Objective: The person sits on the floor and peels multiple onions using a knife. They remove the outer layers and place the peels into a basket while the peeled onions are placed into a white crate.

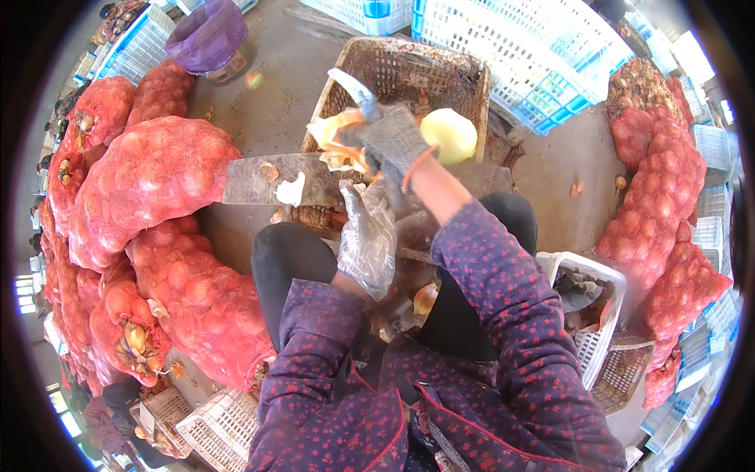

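My right hand [392,138], in a grey work glove with an orange band at the wrist, grips a curved, pale knife-like tool [357,91]. It is blurred. Loose orange-brown onion skin [337,133] hangs beside its fingers. Just below is my left hand [371,236] in a clear plastic glove, thumb raised; whether it holds anything is hidden behind the right hand. A peeled pale onion [449,135] shows right of my right hand, in front of the brown plastic crate [407,50]; I cannot tell what it rests on. A flat board [250,180] lies across the crate, with skin scraps on it.
Red mesh sacks of onions [153,177] are piled at left, and more sacks [655,194] at right. White-and-blue crates [525,59] stand beyond. A white basket [613,295] sits by my right side. A purple-lined bucket [206,35] stands upper left. One unpeeled onion [424,299] lies between my legs.
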Demonstrator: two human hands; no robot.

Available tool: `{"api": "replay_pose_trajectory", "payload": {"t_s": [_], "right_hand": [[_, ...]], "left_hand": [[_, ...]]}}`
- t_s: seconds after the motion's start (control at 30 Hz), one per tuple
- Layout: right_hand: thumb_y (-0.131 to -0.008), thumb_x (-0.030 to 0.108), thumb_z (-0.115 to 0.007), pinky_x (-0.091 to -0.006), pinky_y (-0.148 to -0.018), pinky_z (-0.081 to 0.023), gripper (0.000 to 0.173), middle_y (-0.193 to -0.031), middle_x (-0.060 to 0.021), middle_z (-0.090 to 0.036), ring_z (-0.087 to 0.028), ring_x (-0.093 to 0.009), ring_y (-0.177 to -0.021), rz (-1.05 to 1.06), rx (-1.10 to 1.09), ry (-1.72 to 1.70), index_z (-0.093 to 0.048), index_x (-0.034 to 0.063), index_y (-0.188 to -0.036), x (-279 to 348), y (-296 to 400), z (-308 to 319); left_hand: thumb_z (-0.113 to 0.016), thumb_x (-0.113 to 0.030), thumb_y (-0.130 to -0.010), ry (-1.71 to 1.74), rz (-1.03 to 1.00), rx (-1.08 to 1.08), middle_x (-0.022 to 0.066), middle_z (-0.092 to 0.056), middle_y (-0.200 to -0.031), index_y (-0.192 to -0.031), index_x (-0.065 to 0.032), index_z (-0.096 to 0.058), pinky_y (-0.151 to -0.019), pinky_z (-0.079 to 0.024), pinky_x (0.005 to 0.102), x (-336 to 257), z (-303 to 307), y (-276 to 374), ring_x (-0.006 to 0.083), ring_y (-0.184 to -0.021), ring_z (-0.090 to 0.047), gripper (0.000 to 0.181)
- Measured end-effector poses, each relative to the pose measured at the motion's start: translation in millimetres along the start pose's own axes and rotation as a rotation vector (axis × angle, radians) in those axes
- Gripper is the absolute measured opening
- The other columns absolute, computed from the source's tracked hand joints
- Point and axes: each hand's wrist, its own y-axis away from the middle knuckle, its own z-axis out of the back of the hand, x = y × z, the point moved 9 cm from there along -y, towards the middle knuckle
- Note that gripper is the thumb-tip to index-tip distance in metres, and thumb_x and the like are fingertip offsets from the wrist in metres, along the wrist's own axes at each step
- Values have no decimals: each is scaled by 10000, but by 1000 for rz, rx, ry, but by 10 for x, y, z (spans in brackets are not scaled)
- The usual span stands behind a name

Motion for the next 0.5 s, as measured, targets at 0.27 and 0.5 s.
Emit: {"api": "replay_pose_trajectory", "payload": {"t_s": [0.27,0.5], "right_hand": [[-836,133,-789,-285,-428,-440,398,-924,-125,-735,-496,-111,-471,61,-533,-600,-632,23,-1184,273,367,1207],[-836,-9,-726,-265,-437,-398,845,-743,-13,-625,-493,-80,-515,77,-753,-843,-356,233,-1555,-22,868,1756]], "left_hand": [[-620,-409,-1026,-116,-215,-253,104,-620,-1125,-1306,-40,-541,-875,-566,407,-162,397,-60,253,-998,-640,470],[-669,-26,-971,-586,-540,-295,79,-710,-928,-1092,2,-665,-693,-546,278,-874,415,123,125,-785,-644,124]]}}
